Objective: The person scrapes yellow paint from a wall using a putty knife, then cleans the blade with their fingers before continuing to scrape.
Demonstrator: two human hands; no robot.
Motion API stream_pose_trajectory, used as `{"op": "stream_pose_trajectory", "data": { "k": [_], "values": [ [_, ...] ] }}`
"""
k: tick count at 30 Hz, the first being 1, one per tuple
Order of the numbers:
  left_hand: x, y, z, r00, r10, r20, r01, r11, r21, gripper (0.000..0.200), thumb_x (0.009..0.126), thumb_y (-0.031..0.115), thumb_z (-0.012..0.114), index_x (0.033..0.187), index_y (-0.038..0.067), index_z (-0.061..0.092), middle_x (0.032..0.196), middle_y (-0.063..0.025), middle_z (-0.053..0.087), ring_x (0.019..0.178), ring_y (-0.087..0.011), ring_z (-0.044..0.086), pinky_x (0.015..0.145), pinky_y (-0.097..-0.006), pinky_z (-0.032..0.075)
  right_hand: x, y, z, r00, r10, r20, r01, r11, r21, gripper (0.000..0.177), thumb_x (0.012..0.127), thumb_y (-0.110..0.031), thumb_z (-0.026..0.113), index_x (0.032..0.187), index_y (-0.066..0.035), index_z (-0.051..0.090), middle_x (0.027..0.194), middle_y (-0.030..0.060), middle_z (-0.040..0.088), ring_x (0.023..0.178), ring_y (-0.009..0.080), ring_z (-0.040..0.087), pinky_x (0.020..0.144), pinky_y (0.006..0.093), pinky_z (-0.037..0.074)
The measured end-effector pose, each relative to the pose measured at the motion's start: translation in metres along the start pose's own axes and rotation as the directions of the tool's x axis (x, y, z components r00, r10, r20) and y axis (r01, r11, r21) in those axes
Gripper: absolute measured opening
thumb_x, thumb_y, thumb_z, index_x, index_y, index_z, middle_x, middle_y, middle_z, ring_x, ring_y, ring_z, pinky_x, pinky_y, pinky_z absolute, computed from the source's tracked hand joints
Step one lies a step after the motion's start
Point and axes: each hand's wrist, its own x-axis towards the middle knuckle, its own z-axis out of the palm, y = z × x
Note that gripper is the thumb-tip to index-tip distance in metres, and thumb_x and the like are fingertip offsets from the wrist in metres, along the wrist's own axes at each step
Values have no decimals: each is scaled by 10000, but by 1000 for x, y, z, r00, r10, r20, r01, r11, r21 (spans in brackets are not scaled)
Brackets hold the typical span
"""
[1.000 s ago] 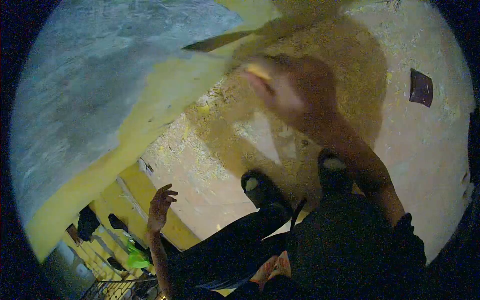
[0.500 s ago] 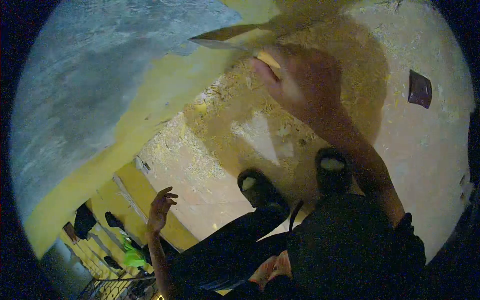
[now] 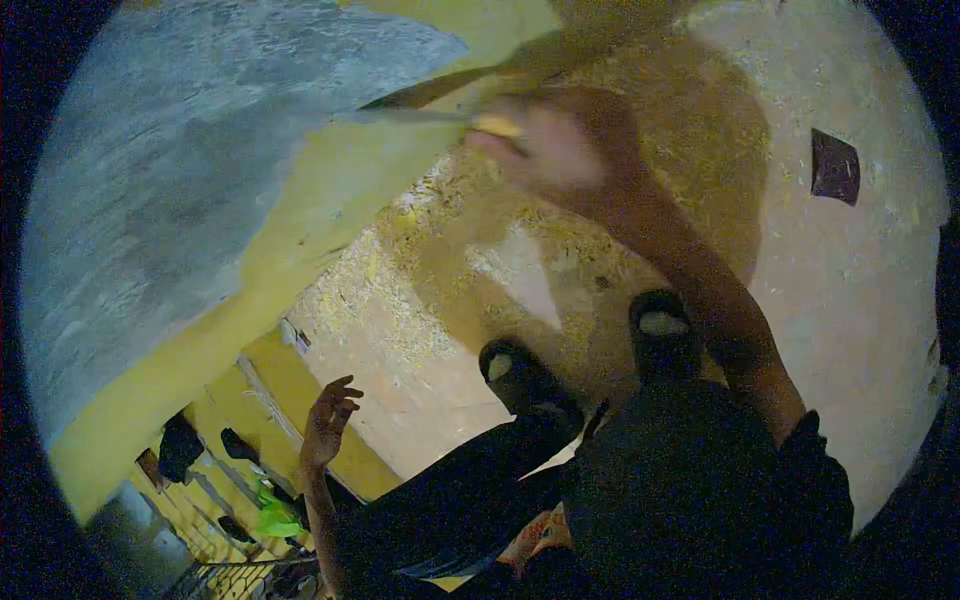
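My right hand (image 3: pixel 560 145), blurred by motion, is closed around the yellowish handle (image 3: pixel 498 126) of a scraper. Its thin metal blade (image 3: pixel 415 116) points left, right at the wall (image 3: pixel 330 170), where yellow paint borders a bare grey patch. A dark shadow of the tool and arm falls beside it. Lower left, my left hand (image 3: pixel 328 415) hangs in the air over the floor, fingers apart and loosely bent, holding nothing.
Yellow paint flakes (image 3: pixel 400 290) litter the floor along the wall's foot. My feet in dark footwear (image 3: pixel 662 325) stand below the right arm. A dark brown square piece (image 3: pixel 835 167) lies at right. Dark items and a bright green one (image 3: pixel 277 518) are at lower left, near a metal grille (image 3: pixel 235 580).
My right hand has moved left along the wall with the scraper, the blade sliding farther left and slightly down. My left hand stays loosely open, shifted slightly right in view.
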Motion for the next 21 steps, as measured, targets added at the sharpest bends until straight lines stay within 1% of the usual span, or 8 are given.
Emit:
{"op": "stream_pose_trajectory", "data": {
  "k": [2, 6, 8, 9, 11, 15, 17, 21],
  "values": [
    [-3, -1, 0, 1000, -24, -2, 24, 1000, 12, 333, 885, 156, 494, 1194, 37, 455, 998, -95, 574, 832, -157, 524, 767, -287, 449, -8, 14, -3, 993, 83, -86, -78, 995, 59, 271, 791, -437, 547, 781, -181, 636, 587, 105, 584, 527, 280, 586, 502, 397, 476],
    [-6, -16, 5, 997, -76, 8, 77, 995, -68, 340, 887, 156, 491, 1200, 29, 449, 985, -94, 575, 822, -154, 525, 769, -290, 450, -3, 0, -1, 994, 62, -86, -60, 998, 26, 296, 788, -448, 551, 777, -164, 635, 590, 113, 582, 535, 293, 586, 500, 393, 473],
    [-8, -11, 1, 999, -47, -1, 47, 997, -56, 356, 887, 170, 499, 1202, 14, 443, 984, -101, 576, 822, -153, 527, 774, -295, 447, -1, -8, -6, 988, 133, 76, -140, 984, 107, 255, 774, -364, 538, 701, -131, 610, 647, 127, 598, 596, 320, 598, 532, 442, 478],
    [-10, -6, 0, 999, -53, -10, 53, 997, -52, 356, 887, 170, 499, 1202, 14, 443, 984, -101, 576, 822, -153, 527, 774, -295, 447, -4, -5, -5, 989, 127, 74, -135, 984, 118, 255, 774, -364, 538, 701, -131, 610, 647, 127, 598, 596, 320, 598, 532, 442, 478],
    [-8, 2, 0, 998, -8, -63, 1, 993, -117, 366, 889, 182, 503, 1202, 4, 439, 985, -104, 573, 812, -154, 530, 770, -287, 444, -9, 9, -3, 984, 174, -46, -166, 975, 150, 266, 777, -376, 537, 695, -133, 610, 648, 116, 602, 598, 315, 601, 537, 446, 481],
    [-2, -6, 0, 1000, 0, -14, -1, 999, -32, 374, 887, 173, 508, 1209, -1, 430, 994, -105, 569, 823, -154, 528, 766, -286, 445, -4, 1, 6, 985, 168, 37, -168, 986, 6, 261, 780, -385, 536, 730, -143, 620, 649, 103, 606, 601, 302, 605, 537, 445, 486],
    [-3, -14, -3, 999, -34, -12, 33, 996, -84, 368, 892, 166, 496, 1209, -9, 428, 997, -110, 568, 835, -154, 528, 762, -286, 444, -3, -5, 8, 997, 72, 19, -73, 995, 66, 278, 776, -402, 544, 740, -136, 617, 645, 106, 604, 596, 301, 605, 532, 447, 482],
    [-4, 4, -4, 999, 15, -30, -19, 990, -141, 378, 889, 185, 501, 1204, -13, 431, 999, -111, 568, 842, -156, 529, 764, -289, 441, -9, 13, 0, 987, 118, -107, -111, 991, 73, 284, 765, -399, 555, 729, -125, 619, 638, 114, 603, 598, 307, 604, 530, 455, 478]
  ]
}}
